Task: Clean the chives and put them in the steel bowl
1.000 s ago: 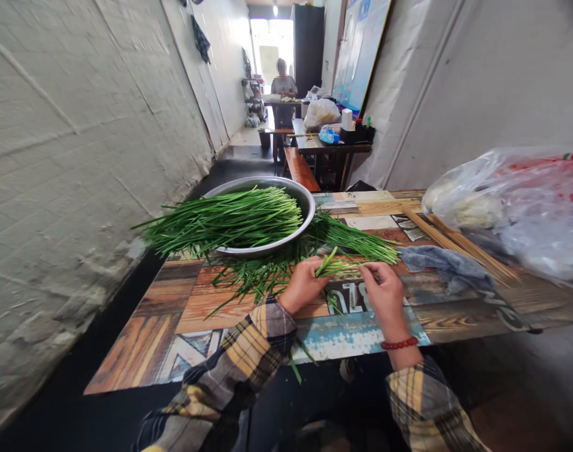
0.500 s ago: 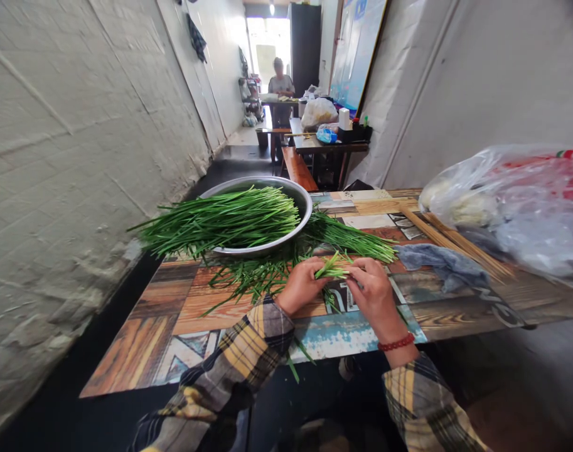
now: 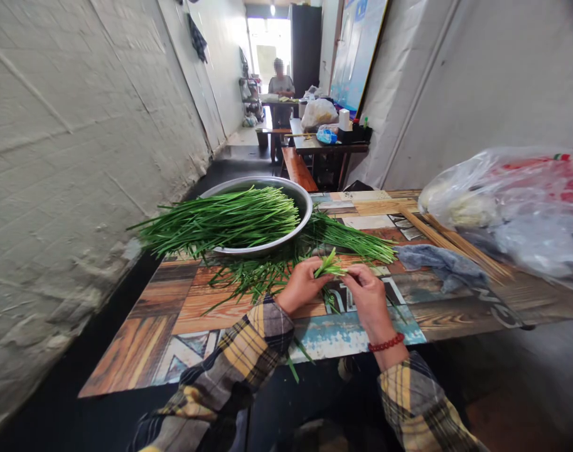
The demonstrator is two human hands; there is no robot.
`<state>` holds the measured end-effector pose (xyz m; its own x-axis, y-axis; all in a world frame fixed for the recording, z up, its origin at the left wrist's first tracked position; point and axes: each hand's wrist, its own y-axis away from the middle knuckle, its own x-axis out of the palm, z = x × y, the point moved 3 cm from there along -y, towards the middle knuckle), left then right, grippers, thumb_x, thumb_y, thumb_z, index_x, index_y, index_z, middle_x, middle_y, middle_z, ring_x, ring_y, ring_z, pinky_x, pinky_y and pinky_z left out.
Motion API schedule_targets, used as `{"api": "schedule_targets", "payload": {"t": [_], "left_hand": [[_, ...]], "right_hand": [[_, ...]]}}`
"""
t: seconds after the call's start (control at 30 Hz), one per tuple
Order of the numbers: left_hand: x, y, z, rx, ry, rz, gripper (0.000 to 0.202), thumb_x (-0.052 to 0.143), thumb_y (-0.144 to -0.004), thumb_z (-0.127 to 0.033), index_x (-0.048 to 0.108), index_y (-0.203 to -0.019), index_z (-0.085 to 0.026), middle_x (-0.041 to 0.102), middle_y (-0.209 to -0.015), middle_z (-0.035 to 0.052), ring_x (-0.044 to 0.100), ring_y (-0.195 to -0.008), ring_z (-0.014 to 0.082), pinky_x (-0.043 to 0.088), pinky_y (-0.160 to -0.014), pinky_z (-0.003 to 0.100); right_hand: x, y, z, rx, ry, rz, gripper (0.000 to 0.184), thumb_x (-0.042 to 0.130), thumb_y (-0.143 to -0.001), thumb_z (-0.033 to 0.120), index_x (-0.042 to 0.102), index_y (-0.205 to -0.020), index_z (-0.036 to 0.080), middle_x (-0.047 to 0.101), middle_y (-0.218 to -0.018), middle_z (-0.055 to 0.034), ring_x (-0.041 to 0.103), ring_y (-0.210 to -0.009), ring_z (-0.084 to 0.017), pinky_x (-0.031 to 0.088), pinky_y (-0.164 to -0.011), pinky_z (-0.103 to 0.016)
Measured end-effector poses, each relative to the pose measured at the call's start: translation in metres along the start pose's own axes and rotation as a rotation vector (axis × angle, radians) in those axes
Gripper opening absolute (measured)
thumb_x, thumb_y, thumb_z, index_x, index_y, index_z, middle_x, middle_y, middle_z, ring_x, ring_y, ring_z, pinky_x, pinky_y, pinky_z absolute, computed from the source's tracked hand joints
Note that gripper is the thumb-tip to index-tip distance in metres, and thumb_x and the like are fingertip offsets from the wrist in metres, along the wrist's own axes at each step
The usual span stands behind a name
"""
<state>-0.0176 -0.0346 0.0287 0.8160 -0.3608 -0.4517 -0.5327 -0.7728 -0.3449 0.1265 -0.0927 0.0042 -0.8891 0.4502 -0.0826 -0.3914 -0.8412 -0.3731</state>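
Note:
My left hand (image 3: 304,284) is closed around a small bunch of garlic chives (image 3: 330,266), whose pale stem ends stick out toward the right. At those ends my right hand (image 3: 367,290) pinches with thumb and fingers; whether a stem lies between the fingertips is hard to make out. Behind my hands stands a metal basin (image 3: 306,213) with a large heap of chives (image 3: 239,216) lying across it, leaves hanging over its left rim. Another bundle of chives (image 3: 356,240) rests on the table right of the basin. Loose leaves (image 3: 253,279) are scattered in front of the basin.
On the patchwork-patterned table (image 3: 211,307) lie a grey cloth (image 3: 441,263), long wooden sticks (image 3: 455,242) and a clear plastic bag (image 3: 512,213) at the right. A wall (image 3: 79,157) runs along the left. Farther back are another table (image 3: 309,143) and a person (image 3: 281,85).
My right hand has shifted slightly left, its wrist drawn inward, with its fingertips at the stem ends. The bunch in my left hand has tilted a little; my left hand stays in place.

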Motion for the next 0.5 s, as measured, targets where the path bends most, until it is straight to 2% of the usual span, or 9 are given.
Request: {"api": "schedule_targets", "payload": {"t": [0.13,0.23,0.37,0.5], "left_hand": [[0.0,0.001,0.003,-0.002,-0.017,-0.004,0.011,0.061,-0.081,-0.021,0.069,-0.076,-0.015,0.065,-0.079,0.0028,0.058,-0.078,0.0161,0.044,-0.074,0.027],[-0.003,0.001,0.003,-0.006,-0.023,-0.054,0.012,0.06,-0.082,-0.021,0.066,-0.074,-0.015,0.063,-0.077,0.0021,0.056,-0.076,0.0153,0.043,-0.072,0.026],[-0.007,0.0,-0.001,-0.029,-0.018,-0.156,0.012,0.055,-0.084,-0.021,0.063,-0.078,-0.014,0.062,-0.079,0.0022,0.054,-0.076,0.0148,0.042,-0.072,0.026],[-0.011,0.0,-0.004,-0.057,-0.017,-0.223,0.012,0.052,-0.085,-0.02,0.061,-0.08,-0.014,0.061,-0.077,0.0013,0.053,-0.074,0.0138,0.042,-0.07,0.024]], "right_hand": [[0.006,-0.002,-0.007,0.278,-0.416,-0.104,0.02,0.073,-0.072,0.035,0.067,-0.083,0.019,0.066,-0.082,-0.0002,0.059,-0.077,-0.014,0.048,-0.077,-0.029],[-0.009,-0.009,-0.007,0.36,-0.607,-0.24,0.02,0.075,-0.069,0.032,0.063,-0.08,0.021,0.062,-0.078,0.0037,0.056,-0.067,-0.009,0.048,-0.067,-0.023],[-0.034,-0.013,-0.006,0.362,-0.609,-0.259,0.019,0.07,-0.075,0.036,0.058,-0.078,0.021,0.06,-0.077,0.003,0.056,-0.065,-0.008,0.049,-0.062,-0.022],[-0.038,-0.006,-0.005,0.317,-0.467,-0.186,0.022,0.058,-0.084,0.043,0.055,-0.081,0.022,0.06,-0.077,0.0001,0.057,-0.067,-0.012,0.05,-0.061,-0.027]]}}
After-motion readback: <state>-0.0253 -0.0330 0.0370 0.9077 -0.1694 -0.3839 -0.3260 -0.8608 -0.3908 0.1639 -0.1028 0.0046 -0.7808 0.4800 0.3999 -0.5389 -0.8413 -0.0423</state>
